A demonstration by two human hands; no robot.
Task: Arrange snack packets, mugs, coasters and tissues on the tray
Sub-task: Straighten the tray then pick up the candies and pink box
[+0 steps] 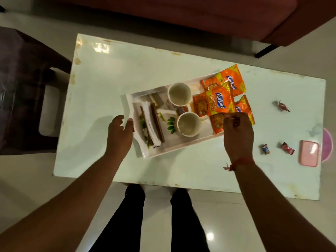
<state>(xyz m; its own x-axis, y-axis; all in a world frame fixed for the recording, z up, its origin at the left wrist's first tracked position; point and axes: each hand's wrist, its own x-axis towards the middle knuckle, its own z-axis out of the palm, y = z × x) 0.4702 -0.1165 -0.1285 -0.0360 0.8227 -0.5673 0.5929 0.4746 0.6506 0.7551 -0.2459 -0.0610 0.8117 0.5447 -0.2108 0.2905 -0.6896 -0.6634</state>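
A white tray (169,149) lies at an angle on the table. In it stand two empty white mugs, one farther (179,95) and one nearer (189,124). White tissues in a brown holder (151,122) fill its left part, with brown coasters (154,100) behind. Orange snack packets (221,99) overlap at its right end, some hanging over the rim. My left hand (120,131) has its thumb on the tray's left handle, fingers apart. My right hand (237,135) is closed at the nearest packet's edge, and holds a small dark thing that I cannot make out.
Three wrapped candies lie on the table to the right, one farther (282,106) and two nearer (265,149) (287,147). A pink case (309,155) sits by the right edge. A dark stool (23,88) stands left, a red sofa (218,17) beyond.
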